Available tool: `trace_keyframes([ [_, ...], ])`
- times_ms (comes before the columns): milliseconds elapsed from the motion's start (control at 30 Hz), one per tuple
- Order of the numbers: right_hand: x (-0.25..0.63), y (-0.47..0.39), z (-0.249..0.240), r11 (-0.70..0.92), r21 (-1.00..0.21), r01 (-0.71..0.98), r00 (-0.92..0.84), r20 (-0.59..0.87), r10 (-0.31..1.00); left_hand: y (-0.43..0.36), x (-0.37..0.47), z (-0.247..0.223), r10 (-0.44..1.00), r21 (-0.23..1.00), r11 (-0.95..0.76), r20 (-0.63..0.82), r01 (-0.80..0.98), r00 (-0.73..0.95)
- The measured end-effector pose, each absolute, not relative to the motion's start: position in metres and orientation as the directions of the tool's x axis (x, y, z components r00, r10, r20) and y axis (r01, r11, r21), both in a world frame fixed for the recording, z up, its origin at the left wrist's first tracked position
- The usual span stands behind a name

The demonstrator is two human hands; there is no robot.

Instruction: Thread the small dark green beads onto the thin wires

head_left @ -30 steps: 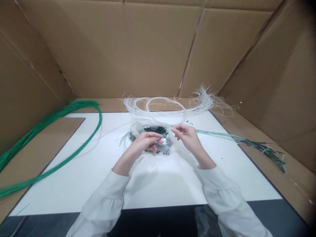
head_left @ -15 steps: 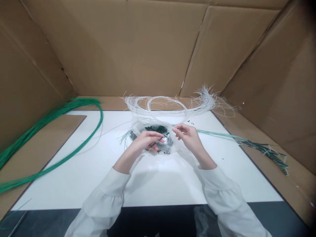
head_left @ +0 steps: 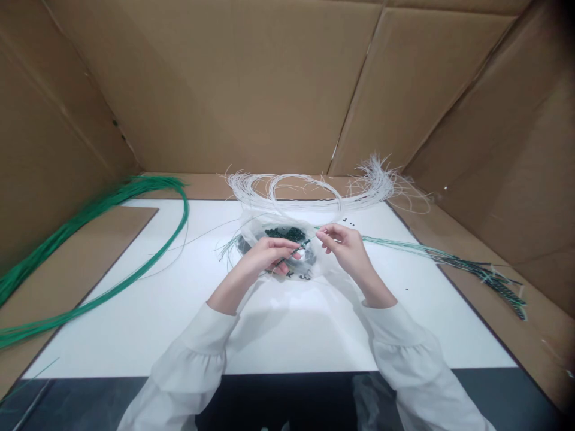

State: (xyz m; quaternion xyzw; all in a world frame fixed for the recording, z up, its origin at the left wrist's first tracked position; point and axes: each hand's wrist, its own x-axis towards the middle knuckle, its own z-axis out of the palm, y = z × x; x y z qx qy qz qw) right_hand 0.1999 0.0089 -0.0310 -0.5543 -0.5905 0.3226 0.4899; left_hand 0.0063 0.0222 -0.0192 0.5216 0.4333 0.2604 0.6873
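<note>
A thin strand strung with small dark beads (head_left: 305, 243) runs slantwise between my hands. My left hand (head_left: 265, 256) is closed on its beaded part, with thumb and fingers pinching it. The fingertips of my right hand (head_left: 344, 244) pinch the strand's thin upper end, to the right of the beads. Just beneath the hands lies a clear plastic bag (head_left: 251, 222), opened out around a heap of dark green-black beads (head_left: 287, 234). My left hand partly hides the bag and its contents.
Looped green strands (head_left: 171, 239) lie at the left. A coil of white strands (head_left: 305, 206) sits at the back. Finished-looking beaded strands (head_left: 498, 284) lie at the right on cardboard. Several loose beads (head_left: 349, 222) dot the white board (head_left: 309, 335). Cardboard walls (head_left: 224, 90) enclose the back and sides.
Both hands keep almost the same pose around the beaded strand. The whole view has shifted very slightly; nothing has been let go or taken up.
</note>
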Motion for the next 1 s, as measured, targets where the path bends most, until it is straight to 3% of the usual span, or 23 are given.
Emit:
trace_keyframes([
  [1000, 0.1999, 0.0085, -0.0297, 0.180, -0.907, 0.380, 0.091, 0.230, 0.969, 0.0239, 0.0070, -0.0235, 0.770, 0.933, 0.333, -0.352, 0.136, 0.533],
])
